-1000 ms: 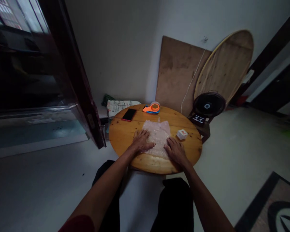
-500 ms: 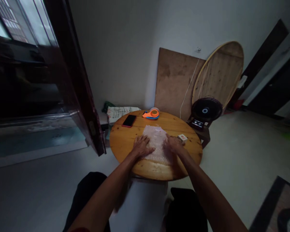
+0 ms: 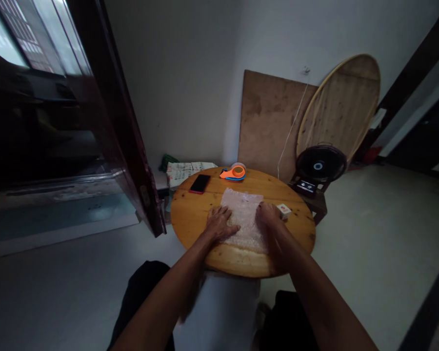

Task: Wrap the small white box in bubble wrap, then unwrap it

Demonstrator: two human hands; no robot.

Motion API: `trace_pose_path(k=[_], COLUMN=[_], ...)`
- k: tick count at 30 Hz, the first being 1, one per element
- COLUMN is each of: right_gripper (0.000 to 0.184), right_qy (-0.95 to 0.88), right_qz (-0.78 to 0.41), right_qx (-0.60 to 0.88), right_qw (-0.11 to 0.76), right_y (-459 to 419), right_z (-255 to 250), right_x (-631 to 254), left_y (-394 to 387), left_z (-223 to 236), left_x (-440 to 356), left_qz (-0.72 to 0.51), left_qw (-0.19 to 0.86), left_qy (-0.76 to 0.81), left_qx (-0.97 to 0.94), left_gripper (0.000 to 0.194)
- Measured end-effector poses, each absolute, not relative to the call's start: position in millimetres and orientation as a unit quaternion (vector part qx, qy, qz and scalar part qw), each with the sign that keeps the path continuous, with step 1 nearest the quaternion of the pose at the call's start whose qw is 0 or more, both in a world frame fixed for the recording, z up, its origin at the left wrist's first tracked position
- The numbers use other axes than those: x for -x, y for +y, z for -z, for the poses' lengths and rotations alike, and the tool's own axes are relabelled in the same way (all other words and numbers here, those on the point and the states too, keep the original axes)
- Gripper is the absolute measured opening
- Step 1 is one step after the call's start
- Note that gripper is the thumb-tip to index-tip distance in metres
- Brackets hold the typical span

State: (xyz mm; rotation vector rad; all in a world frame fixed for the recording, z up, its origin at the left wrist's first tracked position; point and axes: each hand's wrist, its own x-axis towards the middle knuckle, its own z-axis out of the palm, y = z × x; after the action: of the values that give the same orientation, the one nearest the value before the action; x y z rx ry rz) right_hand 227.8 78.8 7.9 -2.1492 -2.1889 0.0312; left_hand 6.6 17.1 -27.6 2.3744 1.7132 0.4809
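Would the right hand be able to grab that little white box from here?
Probably yes: the white box sits close beside the right hand, with nothing seen on top of it.

Bubble wrap [image 3: 246,217]: translucent, pinkish-white, fine pebbled pattern. Round table [image 3: 186,212]: honey-orange wood, dark knots. Tape dispenser [image 3: 234,172]: bright orange, blue along lower edge. Phone [image 3: 200,184]: black screen, red edge. Small box [image 3: 284,210]: white, reddish mark. Rectangular panel [image 3: 265,122]: brown, darker blotches. Round wooden board [image 3: 342,105]: tan, lengthwise grain lines, paler yellowish rim. Cord [image 3: 293,124]: white. Trousers [image 3: 142,287]: black. Floor [image 3: 366,229]: pale grey. Wall [image 3: 183,87]: greyish white.
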Motion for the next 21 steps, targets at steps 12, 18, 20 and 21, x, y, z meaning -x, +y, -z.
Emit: trace_pose_path(k=[12,18,20,21], right_gripper=[0.033,0.041,0.043,0.044], right_qy=[-0.732,-0.669,-0.662,-0.665], right_qz=[0.060,0.076,0.031,0.018], right_qx=[0.677,0.737,0.743,0.738], right_qw=[0.043,0.054,0.090,0.117], right_y=[52,42,43,43], right_z=[-35,-33,-26,-23], right_x=[-241,-274,-288,-294], left_y=[15,16,15,14], left_z=[28,28,26,26], left_x=[-9,-9,-9,-9], left_qz=[-0.183,-0.179,-0.178,-0.180], left_qw=[0.066,0.068,0.071,0.072], left_qy=[0.571,0.574,0.573,0.571], left_qx=[-0.798,-0.796,-0.797,-0.798], left_gripper=[0.072,0.072,0.073,0.073])
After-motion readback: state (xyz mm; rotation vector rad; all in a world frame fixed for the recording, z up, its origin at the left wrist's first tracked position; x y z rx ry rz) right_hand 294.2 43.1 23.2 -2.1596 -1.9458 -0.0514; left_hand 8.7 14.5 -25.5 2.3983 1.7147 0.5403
